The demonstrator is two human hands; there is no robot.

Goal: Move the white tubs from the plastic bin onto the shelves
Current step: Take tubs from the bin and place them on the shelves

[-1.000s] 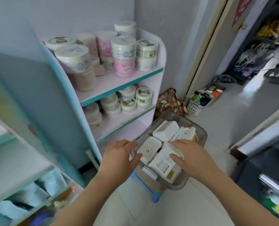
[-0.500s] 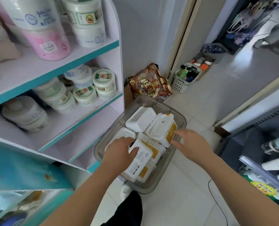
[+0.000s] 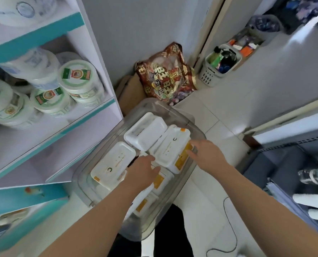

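Right hand has reached a white tub, grip released; left hand grip unclear. Lifted one-sided, the leaning tub might slip.

Bright daylight from the right, floor glare, blurred wide-angle edges.

Left hand resting on the white tubs in the plastic bin, right hand touching one around 2 o'clock, shelves off at 10.
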